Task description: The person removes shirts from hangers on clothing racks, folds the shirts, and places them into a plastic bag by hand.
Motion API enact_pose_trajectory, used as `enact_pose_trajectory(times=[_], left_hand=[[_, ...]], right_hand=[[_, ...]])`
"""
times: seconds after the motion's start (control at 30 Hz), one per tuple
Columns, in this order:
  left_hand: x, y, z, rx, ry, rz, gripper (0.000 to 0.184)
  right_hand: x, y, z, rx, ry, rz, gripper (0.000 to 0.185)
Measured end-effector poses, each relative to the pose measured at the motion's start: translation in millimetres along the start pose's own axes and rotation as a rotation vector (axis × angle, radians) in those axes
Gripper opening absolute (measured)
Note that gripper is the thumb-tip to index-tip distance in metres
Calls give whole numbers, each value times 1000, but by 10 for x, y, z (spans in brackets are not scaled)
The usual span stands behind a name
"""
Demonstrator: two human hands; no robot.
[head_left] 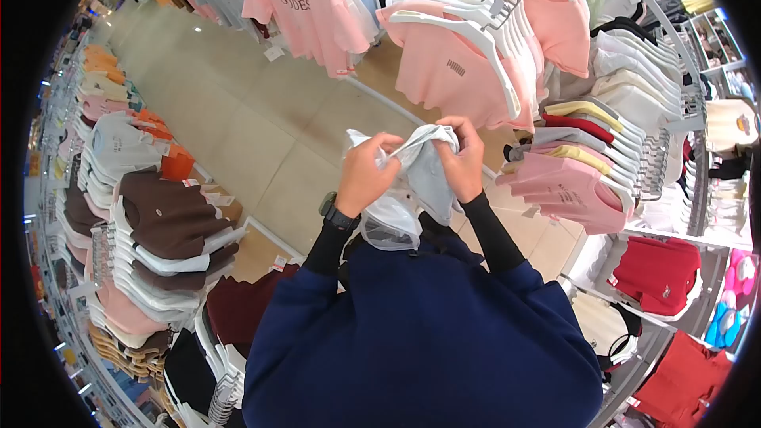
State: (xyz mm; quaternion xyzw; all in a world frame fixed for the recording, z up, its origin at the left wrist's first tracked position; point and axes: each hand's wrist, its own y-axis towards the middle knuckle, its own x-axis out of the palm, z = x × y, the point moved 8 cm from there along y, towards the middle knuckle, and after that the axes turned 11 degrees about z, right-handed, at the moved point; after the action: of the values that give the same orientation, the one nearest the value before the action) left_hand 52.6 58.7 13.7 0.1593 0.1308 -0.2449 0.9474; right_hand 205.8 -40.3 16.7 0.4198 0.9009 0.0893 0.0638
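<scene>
In front of my chest, a pale grey folded cloth hangs between my two hands. My left hand, with a black watch on its wrist, pinches the cloth's upper left edge. My right hand grips its upper right side, thumb in front and fingers behind. Below the left hand hangs a thin, see-through white plastic bag with a greyish mesh-like part at the bottom. Whether the cloth is partly inside this bag cannot be made out.
Pink shirts on white hangers are ahead to the right. A rack of brown sweaters stands at the left. Red folded garments lie on shelves at the right. A beige tiled floor runs between the racks.
</scene>
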Motion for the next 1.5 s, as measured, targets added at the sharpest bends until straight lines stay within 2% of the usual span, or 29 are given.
enact_pose_trajectory(times=[0.07,0.17,0.27,0.37,0.4,0.5,0.53,0.63,0.7,0.87,1.0,1.1,1.13,1.23,1.27,1.37,1.47,1.5], left_hand=[[-58,7,-130,-8,66,49,26],[-68,-31,-345,-195,160,1,31],[225,-275,-464,-678,-466,-314,39],[292,-238,-211,-618,-581,-189,42],[274,-244,-326,-672,-584,-215,37],[189,-270,-467,-785,-662,-254,31],[147,-287,-410,-809,-675,-219,25],[103,-270,-469,-794,-691,-138,24],[129,-294,-510,-799,-704,-177,28],[278,-315,-725,-787,-773,-327,30],[381,-238,-595,-784,-800,-385,28],[472,-158,-556,-810,-756,-414,27],[480,-122,-551,-825,-728,-430,28],[425,51,-452,-821,-665,-415,31],[406,111,-523,-814,-718,-443,36],[240,301,-845,-760,-604,-476,33],[126,469,-853,-758,-484,-411,25],[96,482,-906,-738,-424,-470,22]], right_hand=[[-56,-27,24,63,9,95,20],[-77,-116,0,47,-12,151,17],[69,-245,-45,-33,-106,178,18],[346,-438,-210,-197,-258,23,26],[385,-473,-241,-244,-278,44,30],[493,-535,-185,-240,-266,-46,29],[501,-553,-145,-155,-198,-77,29],[551,-603,-64,53,4,-132,28],[528,-625,36,136,123,-105,26],[508,-674,256,347,300,-266,20],[424,-645,364,488,480,-363,17],[308,-567,465,720,736,-311,24],[258,-487,454,728,757,-302,34],[-62,-108,294,690,772,-73,23],[-207,15,328,652,795,-27,28],[-619,293,424,601,845,50,29],[-831,471,331,576,833,58,18],[-881,507,330,569,830,49,16]])
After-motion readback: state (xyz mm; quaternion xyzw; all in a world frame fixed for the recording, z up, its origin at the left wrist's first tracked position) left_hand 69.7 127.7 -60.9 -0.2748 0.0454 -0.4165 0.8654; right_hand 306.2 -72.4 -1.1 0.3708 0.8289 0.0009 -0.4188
